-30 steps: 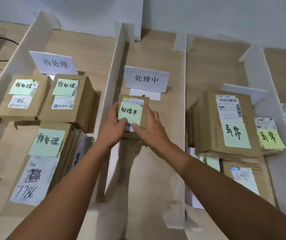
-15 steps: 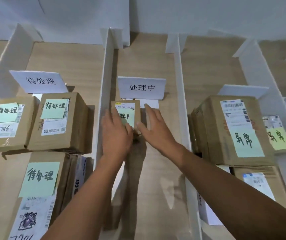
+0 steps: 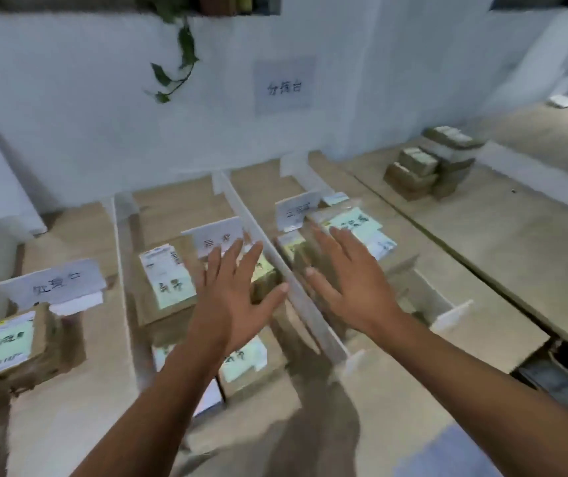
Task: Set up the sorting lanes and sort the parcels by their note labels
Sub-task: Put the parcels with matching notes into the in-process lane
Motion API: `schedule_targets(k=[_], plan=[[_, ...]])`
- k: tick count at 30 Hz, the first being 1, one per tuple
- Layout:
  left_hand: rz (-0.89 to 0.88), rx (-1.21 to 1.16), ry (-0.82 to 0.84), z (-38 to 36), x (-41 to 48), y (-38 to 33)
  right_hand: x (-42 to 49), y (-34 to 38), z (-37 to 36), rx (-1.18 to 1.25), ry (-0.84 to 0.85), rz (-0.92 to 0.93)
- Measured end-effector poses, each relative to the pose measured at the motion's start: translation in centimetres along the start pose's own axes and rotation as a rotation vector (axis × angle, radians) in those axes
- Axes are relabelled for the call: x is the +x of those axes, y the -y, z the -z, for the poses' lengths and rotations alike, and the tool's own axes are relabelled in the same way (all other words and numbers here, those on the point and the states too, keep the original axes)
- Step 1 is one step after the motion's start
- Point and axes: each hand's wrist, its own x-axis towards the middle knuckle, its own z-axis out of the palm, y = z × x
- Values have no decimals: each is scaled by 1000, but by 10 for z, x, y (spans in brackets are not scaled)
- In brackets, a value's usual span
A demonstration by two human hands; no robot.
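Note:
The view is blurred by motion. My left hand and my right hand hover open and empty, fingers spread, on either side of a white lane divider. A small cardboard parcel with a green note lies in the lane at the left, below a white lane sign. A larger parcel with a green note sits in the middle lane, with another parcel nearer to me. Parcels with green notes fill the lane under my right hand.
A stack of several unsorted cardboard parcels stands on the table at the far right. A paper sign hangs on the white wall, with a plant vine trailing beside it. A dark gap opens past the table's right edge.
Both hands have let go of the small parcel in the middle lane and lifted off it. The view has swung to the right, so the right lanes and the far stack now show.

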Motion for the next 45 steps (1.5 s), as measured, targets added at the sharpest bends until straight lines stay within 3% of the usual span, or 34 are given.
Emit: schedule_targets(k=[8,13,22,34,41,45], plan=[[-333,11,143,-145,30,-289,-142,-224,178,-234,-93,-358],[-426,16,194,-216,75,-391,-166,-332,231,-292,-110,-478],[-375,12,255,-335,217,-482,-105,-516,263,-321,-9,-529],[-151,193,192,-416,385,-544,40,-739,266,-222,56,-352],[52,200,80,-440,468,-552,146,-824,254,-130,136,-165],[133,195,16,-455,528,-546,218,-850,243,-38,145,-150]])
